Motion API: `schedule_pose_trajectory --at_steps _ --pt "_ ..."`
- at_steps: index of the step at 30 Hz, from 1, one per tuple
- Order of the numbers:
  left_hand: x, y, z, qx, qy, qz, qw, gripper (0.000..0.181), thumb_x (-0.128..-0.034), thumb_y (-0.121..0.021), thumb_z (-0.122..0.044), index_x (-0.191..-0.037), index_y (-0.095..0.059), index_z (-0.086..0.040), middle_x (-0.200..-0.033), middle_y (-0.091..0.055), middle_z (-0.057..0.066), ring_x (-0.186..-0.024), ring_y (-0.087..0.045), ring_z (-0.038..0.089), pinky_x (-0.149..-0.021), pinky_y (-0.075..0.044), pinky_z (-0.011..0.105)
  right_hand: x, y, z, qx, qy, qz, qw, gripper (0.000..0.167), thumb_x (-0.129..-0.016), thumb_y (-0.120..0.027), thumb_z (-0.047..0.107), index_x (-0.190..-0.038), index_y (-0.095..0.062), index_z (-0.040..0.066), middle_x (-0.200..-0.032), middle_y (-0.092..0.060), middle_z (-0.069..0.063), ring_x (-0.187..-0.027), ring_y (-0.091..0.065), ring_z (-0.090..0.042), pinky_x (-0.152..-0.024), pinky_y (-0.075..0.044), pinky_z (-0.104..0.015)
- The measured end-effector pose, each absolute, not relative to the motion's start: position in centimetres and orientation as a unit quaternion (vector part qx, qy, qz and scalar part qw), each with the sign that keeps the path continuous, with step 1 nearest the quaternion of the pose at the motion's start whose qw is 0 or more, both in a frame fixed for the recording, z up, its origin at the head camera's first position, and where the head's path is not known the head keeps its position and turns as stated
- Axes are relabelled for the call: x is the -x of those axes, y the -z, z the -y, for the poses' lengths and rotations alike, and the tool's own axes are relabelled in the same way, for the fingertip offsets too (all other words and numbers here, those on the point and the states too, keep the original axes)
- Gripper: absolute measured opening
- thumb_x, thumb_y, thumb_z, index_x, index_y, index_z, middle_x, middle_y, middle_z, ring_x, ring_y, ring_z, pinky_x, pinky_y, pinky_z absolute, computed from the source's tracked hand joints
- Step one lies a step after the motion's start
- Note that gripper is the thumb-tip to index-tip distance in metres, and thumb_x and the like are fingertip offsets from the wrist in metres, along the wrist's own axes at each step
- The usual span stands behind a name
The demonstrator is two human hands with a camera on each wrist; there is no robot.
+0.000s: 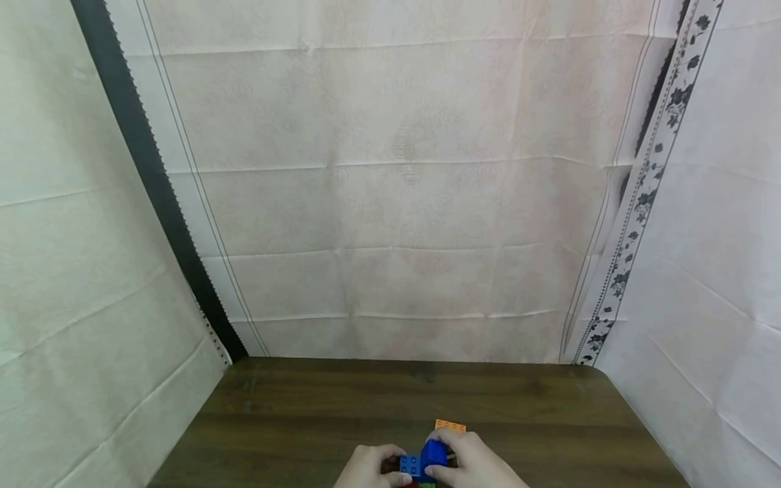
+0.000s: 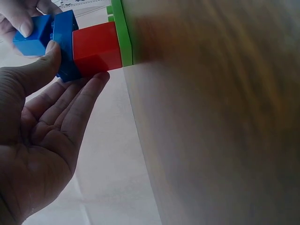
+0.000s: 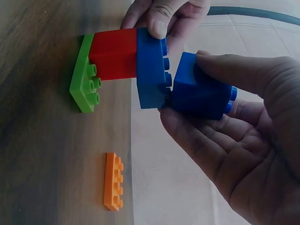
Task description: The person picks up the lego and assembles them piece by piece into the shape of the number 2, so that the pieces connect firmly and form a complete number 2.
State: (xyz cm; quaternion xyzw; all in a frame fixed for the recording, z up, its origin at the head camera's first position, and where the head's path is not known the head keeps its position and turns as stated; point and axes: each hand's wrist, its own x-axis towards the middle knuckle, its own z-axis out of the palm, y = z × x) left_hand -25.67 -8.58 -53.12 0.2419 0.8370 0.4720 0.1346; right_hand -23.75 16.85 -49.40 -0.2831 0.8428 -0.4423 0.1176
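Observation:
A green plate (image 3: 82,77) lies on the wooden table with a red brick (image 3: 114,54) stacked on one end. On the red brick sits a longer blue brick (image 3: 151,75), part of which overhangs the plate. My left hand (image 1: 368,466) pinches this long blue brick, thumb on one side and fingers on the other, a fingertip by the red brick. Between thumb and fingers, my right hand (image 1: 472,463) holds a smaller, darker blue brick (image 3: 197,91). That brick is tilted at the studs of the long one; whether it is seated on them I cannot tell.
Behind the right hand, an orange studded plate (image 1: 450,425) lies on the brown wooden table (image 1: 293,413). Pale creased cloth (image 1: 396,203) hangs at the back and both sides, with a dark strip (image 1: 158,176) at the left corner.

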Motion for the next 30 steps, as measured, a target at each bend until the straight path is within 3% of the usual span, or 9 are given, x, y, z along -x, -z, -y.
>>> schedule_pose_trajectory --at_steps 18,30 --pt "25.6 53.2 8.3 -0.226 -0.472 -0.841 0.137 0.019 -0.0901 -0.077 -0.024 -0.105 -0.074 -0.012 -0.088 -0.071 -0.007 -0.080 -0.068 0.011 -0.073 -0.058 0.036 24.0 49.9 -16.1 0.291 0.412 -0.857 0.100 0.032 -0.094 -0.073 0.025 -0.119 -0.064 0.007 -0.095 -0.064 0.013 -0.083 -0.062 -0.001 -0.067 -0.052 -0.024" --pt "25.6 53.3 8.2 -0.221 -0.468 -0.844 0.139 0.020 -0.0905 -0.077 -0.026 -0.105 -0.074 -0.012 -0.086 -0.070 -0.009 -0.078 -0.067 0.010 -0.071 -0.056 0.037 23.6 49.1 -15.5 0.251 0.394 -0.875 0.127 0.033 -0.094 -0.073 0.026 -0.121 -0.066 0.008 -0.091 -0.064 0.014 -0.075 -0.059 -0.003 -0.061 -0.048 -0.025"
